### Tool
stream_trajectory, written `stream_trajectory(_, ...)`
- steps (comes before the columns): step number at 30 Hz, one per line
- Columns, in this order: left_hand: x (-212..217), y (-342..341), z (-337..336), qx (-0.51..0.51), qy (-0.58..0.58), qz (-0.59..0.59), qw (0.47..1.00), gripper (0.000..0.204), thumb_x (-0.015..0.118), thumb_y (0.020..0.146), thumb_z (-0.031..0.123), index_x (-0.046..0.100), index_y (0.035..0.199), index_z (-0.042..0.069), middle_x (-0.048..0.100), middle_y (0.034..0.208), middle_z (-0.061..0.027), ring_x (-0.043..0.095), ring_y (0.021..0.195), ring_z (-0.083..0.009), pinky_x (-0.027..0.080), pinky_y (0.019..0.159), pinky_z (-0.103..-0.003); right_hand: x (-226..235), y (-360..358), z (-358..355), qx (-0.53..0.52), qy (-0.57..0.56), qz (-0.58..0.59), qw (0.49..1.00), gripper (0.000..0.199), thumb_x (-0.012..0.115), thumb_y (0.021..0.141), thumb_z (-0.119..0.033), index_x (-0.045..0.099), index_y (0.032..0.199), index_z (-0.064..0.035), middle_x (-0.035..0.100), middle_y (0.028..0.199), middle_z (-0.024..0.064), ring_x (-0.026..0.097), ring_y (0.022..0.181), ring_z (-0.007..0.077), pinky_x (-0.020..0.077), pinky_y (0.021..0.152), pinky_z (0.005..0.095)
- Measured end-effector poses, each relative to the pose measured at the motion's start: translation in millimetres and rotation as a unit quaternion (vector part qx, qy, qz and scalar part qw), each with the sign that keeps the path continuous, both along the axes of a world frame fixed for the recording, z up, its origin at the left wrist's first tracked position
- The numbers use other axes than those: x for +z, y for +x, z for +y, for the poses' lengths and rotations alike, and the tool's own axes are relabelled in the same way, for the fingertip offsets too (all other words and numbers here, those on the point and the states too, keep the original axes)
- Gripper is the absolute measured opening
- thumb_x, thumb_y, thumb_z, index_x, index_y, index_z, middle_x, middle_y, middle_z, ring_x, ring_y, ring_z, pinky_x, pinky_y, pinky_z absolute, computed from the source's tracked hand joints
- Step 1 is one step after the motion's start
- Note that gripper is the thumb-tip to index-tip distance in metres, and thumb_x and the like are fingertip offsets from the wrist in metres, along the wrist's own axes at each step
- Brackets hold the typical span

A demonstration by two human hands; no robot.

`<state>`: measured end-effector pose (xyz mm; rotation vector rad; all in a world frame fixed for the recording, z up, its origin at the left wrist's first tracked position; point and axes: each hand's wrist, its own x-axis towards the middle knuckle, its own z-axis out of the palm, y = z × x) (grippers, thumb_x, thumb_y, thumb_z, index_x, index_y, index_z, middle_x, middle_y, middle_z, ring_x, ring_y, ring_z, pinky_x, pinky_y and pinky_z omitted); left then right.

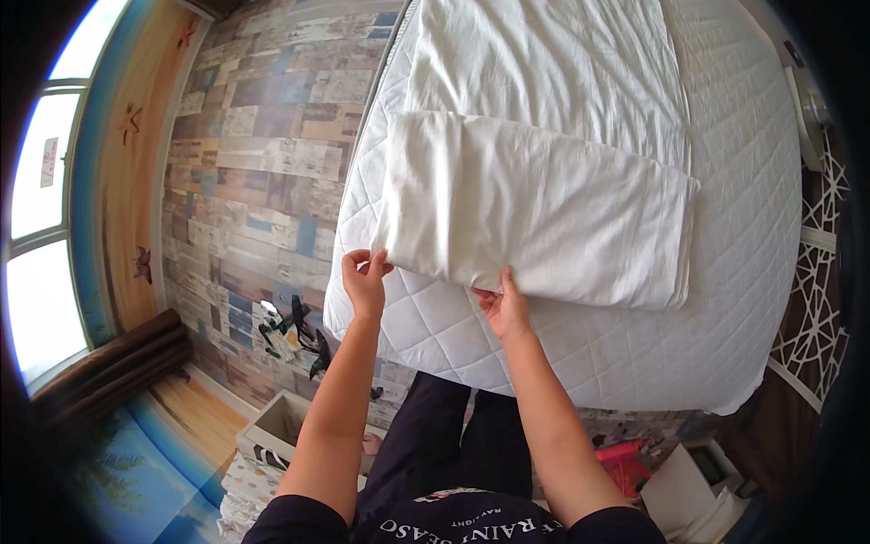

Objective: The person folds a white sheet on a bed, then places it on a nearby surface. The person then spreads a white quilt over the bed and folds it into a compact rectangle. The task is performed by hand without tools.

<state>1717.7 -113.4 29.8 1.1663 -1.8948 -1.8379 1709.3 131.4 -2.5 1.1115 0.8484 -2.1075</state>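
Note:
A white sheet point(544, 213), partly folded over on itself, lies on a bed with a white quilted mattress cover point(743, 299). Its flat part stretches toward the far end, and the folded part is nearest me. At the near left corner of the fold, my left hand point(365, 279) pinches the cloth between thumb and fingers. My right hand point(504, 306) grips the near edge further right, thumb on top and fingers partly hidden beneath. Soft wrinkles run through the cloth.
Patchwork-patterned floor point(263, 154) runs along the bed's left side, up to a painted wall with windows point(41, 172). Dark and white items point(294, 331) lie by the near left bed corner. Boxes point(276, 426) stand behind me, and a white lattice panel point(820, 299) is at right.

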Motion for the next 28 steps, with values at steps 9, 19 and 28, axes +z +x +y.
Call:
stream_trajectory(9,14,-1,-19,0.026,0.019,-0.006,0.999,0.019,0.065,0.087,0.010,0.050,0.084,-0.001,0.061,0.065,-0.0102,0.061,0.055,-0.0142,0.055,0.052,-0.027,12,-1,2,0.000,0.016,0.019,1.000,0.043,0.052,0.093,-0.043,0.052,0.118,-0.0076,0.064,0.098,0.0076,0.064,0.083,0.0218,0.0496,0.059,0.0257)
stream_trajectory(19,34,-12,-22,-0.002,0.001,0.027,1.000,0.015,0.058,0.091,0.011,0.047,0.088,0.000,0.059,0.066,-0.0085,0.059,0.054,-0.0138,0.054,0.054,-0.028,17,2,12,-0.022,-0.032,0.032,0.999,0.043,0.053,0.093,-0.040,0.051,0.119,-0.0057,0.063,0.102,0.0091,0.065,0.083,0.0244,0.0524,0.060,0.0284)
stream_trajectory(28,-64,25,17,0.238,0.006,-0.201,0.950,0.047,0.070,0.082,0.032,0.039,0.107,0.007,0.042,0.117,-0.0133,0.058,0.089,-0.0190,0.055,0.068,-0.030,-4,18,25,0.032,0.014,0.009,0.999,0.058,0.059,0.088,-0.044,0.044,0.128,-0.0047,0.060,0.109,0.0141,0.061,0.095,0.0283,0.0503,0.080,0.0394)
